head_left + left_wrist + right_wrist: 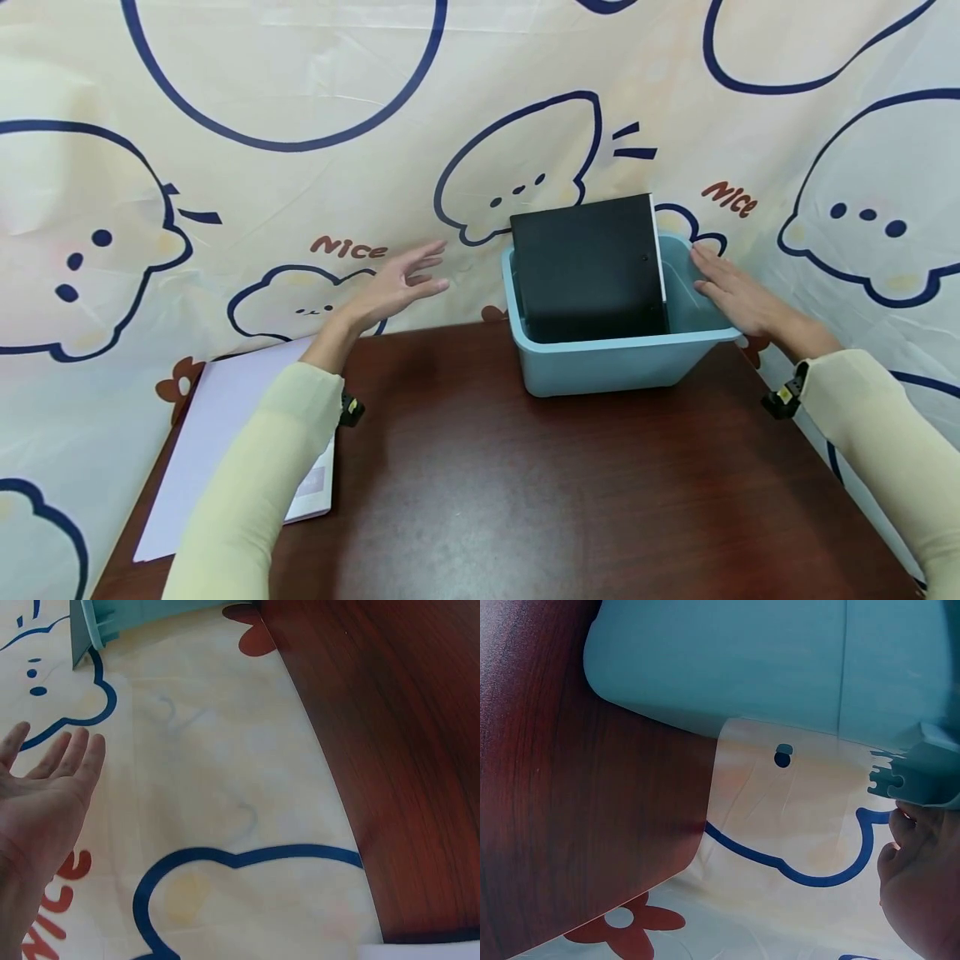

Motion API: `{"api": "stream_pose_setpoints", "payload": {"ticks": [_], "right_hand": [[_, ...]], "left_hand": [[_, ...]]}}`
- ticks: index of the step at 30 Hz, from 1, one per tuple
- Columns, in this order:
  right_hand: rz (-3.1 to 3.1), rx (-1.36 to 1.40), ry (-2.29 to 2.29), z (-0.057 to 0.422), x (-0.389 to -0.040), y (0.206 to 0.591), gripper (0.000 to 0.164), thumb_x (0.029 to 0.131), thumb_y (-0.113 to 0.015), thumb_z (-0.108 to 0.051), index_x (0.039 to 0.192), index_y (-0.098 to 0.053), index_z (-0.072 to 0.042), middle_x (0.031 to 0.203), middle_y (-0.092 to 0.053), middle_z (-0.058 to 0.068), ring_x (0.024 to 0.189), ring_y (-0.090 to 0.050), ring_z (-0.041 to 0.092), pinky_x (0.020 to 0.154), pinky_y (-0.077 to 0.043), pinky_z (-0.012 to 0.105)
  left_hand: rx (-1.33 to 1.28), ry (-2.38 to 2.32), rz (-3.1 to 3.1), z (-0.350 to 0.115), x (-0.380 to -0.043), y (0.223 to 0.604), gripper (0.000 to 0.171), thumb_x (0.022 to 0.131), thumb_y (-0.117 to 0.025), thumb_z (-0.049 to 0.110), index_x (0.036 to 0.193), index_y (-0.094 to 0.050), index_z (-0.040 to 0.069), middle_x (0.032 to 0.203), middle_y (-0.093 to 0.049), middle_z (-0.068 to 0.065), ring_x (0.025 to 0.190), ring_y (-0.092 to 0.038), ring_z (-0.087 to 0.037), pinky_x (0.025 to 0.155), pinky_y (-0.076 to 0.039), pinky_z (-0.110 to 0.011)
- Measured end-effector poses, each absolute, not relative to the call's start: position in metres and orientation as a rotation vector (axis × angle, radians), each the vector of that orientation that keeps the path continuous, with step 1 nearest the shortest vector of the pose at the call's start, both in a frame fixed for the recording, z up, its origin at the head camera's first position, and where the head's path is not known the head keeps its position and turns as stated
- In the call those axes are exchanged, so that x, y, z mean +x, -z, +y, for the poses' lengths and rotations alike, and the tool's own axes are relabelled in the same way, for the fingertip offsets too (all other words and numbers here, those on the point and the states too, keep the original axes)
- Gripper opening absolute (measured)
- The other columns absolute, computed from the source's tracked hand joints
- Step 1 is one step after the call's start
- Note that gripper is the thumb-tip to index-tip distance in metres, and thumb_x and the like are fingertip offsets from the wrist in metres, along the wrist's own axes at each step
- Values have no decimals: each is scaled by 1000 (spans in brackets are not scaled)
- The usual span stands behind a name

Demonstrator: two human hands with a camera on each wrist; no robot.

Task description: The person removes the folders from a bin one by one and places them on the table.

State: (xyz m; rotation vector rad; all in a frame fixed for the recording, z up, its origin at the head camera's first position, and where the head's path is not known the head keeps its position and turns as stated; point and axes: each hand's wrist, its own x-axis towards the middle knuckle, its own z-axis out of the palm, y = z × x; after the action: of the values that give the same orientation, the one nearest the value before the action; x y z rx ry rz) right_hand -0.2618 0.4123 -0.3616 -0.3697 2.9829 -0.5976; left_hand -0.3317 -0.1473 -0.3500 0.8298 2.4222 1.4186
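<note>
The far side of the tabletop is backed by a patterned cloth (pixel 300 200), hung like a screen. The brown tabletop (pixel 487 467) is seen with its items placed toward its far and left edges. Near its far right corner a blue bin (pixel 622 367) is set, its long front wall turned toward the person, presumably so that its contents can be reached from above. Along the left edge a white stack (pixel 202 442), perhaps papers, is laid flat and partly covered by the left sleeve. Inside the bin, a black folder-like item (pixel 588 271) is stood toward the left; its top is carried above the rim, apparently because it is too tall to be sunk fully. The right hand (pixel 738 296) is set at the bin's right rim, a place from which the bin could be steadied; whether the rim is pinched cannot be told. The left hand (pixel 397 283) is held in the air left of the bin, fingers spread and nothing gripped. On each wrist a small dark device (pixel 783 400) is worn.
</note>
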Motion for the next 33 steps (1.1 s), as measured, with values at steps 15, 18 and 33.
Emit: {"api": "stream_pose_setpoints", "payload": {"ticks": [15, 18, 33], "right_hand": [[2994, -352, 579, 413, -259, 362, 67, 116, -26, -35, 169, 4, -8, 177, 10, 16, 162, 6, 46, 125, -1, 73], [2996, -352, 578, 413, -260, 361, 67, 116, -26, -35, 169, 4, -8, 177, 10, 16, 162, 6, 46, 125, -2, 73], [2999, -373, 605, 410, -261, 360, 64, 117, -27, -30, 168, -1, -3, 176, 5, 22, 161, 3, 48, 127, -1, 68]], "left_hand": [[811, -1423, 2416, -111, -347, 351, 75, 104, -66, 41, 168, -32, 24, 171, -36, -8, 157, -35, -34, 122, -34, -65], [807, -1415, 2425, -103, -349, 350, 76, 103, -67, 43, 168, -33, 25, 171, -36, -5, 156, -36, -33, 121, -36, -64], [853, -1503, 2364, -64, -362, 346, 75, 104, -67, 41, 168, -33, 21, 172, -35, -5, 157, -35, -26, 124, -35, -58]]}}
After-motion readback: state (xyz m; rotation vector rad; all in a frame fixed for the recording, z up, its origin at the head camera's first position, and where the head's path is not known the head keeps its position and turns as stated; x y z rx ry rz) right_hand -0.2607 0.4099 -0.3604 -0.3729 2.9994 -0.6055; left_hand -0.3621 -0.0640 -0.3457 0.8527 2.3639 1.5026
